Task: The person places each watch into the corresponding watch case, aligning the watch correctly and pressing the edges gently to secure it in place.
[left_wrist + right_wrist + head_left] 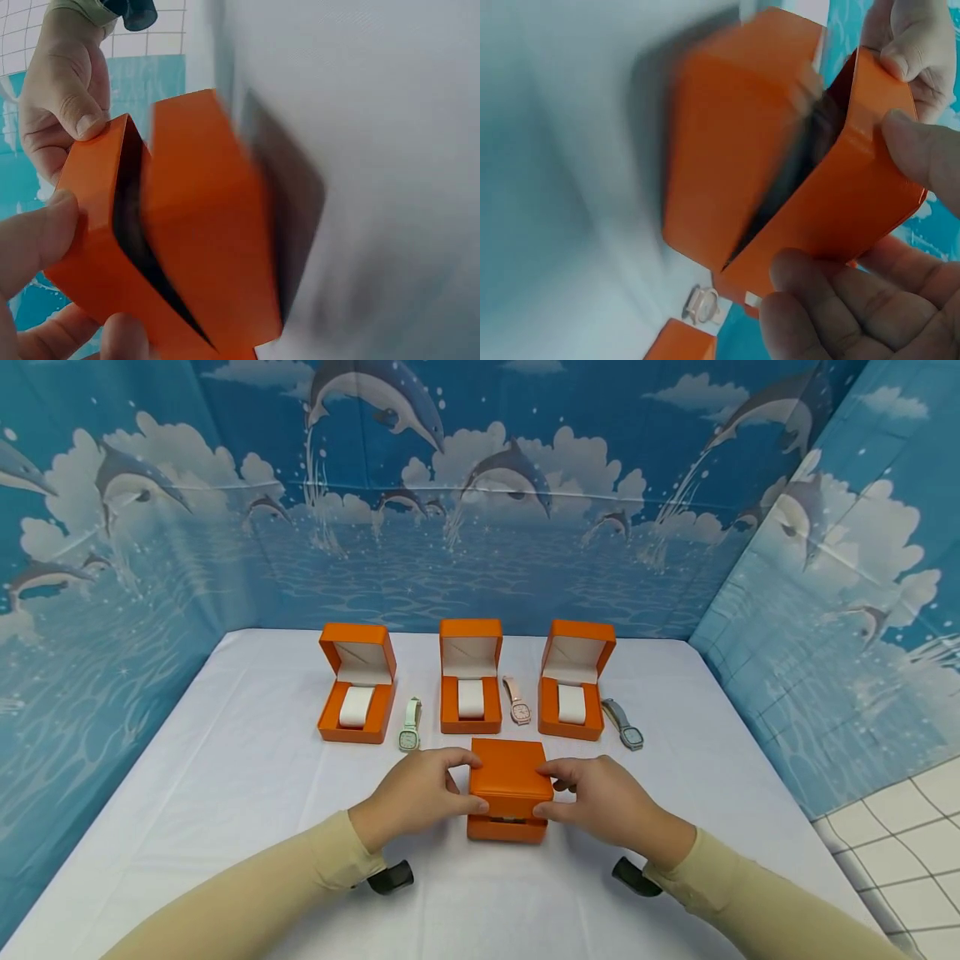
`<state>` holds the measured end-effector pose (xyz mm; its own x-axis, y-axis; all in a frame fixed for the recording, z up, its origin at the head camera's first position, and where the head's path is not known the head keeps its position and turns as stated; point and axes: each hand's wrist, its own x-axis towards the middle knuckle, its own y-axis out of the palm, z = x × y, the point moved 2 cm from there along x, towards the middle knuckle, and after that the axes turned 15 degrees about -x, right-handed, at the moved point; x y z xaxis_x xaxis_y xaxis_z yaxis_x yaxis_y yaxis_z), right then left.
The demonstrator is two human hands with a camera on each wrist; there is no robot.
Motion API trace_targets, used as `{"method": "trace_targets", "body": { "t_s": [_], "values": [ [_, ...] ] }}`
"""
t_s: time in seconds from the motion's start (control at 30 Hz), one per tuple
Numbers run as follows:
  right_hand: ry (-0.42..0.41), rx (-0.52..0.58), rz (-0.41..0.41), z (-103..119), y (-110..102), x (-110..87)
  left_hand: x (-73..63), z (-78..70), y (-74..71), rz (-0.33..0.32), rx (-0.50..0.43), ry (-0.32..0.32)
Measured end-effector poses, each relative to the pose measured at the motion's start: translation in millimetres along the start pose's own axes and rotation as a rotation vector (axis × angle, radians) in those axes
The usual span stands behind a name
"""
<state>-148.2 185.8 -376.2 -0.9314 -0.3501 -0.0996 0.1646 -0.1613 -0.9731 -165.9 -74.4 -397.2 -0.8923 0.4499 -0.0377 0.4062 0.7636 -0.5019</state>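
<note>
In the middle of the head view stands an orange watch box [507,832], its hinged lid [512,767] tilted partly down. My left hand [422,787] grips the lid's left side, thumb at the front edge and fingers farther back. On the opposite side my right hand [609,800] holds the lid the same way. A dark gap runs between lid and base, wider at the front, as the left wrist view shows of the box [214,217]. What lies inside is mostly hidden; something dark shows through the gap in the right wrist view of the lid [847,172].
Behind stand three raised-lid orange boxes with white cushions: left [336,727], middle [447,718] and right [550,727]. Beside them lie a pale green watch [409,727], a pink watch [517,703] and a grey-blue watch [624,727]. A white cloth [225,793] covers the table.
</note>
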Motion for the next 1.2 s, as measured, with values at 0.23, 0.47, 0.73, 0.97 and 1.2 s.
{"method": "trace_targets", "body": {
  "t_s": [0.23,0.47,0.73,0.97,1.2],
  "values": [
    [-0.009,-0.057,-0.026,5.3,4.6,-6.1,-7.0,1.9,7.4,-0.019,0.044,0.01],
    [0.015,-0.099,-0.011,9.7,10.0,-9.8,-13.5,2.3,12.9,-0.025,0.087,0.028],
    [0.041,-0.111,-0.005,11.1,14.8,-11.1,-14.9,2.9,15.5,-0.025,0.111,0.052],
    [0.025,-0.139,-0.018,10.2,20.1,-12.6,-15.3,5.8,15.9,-0.018,0.145,0.06],
    [0.025,-0.146,-0.024,9.0,22.1,-10.5,-14.8,6.9,15.5,-0.016,0.16,0.066]
  ]
}}
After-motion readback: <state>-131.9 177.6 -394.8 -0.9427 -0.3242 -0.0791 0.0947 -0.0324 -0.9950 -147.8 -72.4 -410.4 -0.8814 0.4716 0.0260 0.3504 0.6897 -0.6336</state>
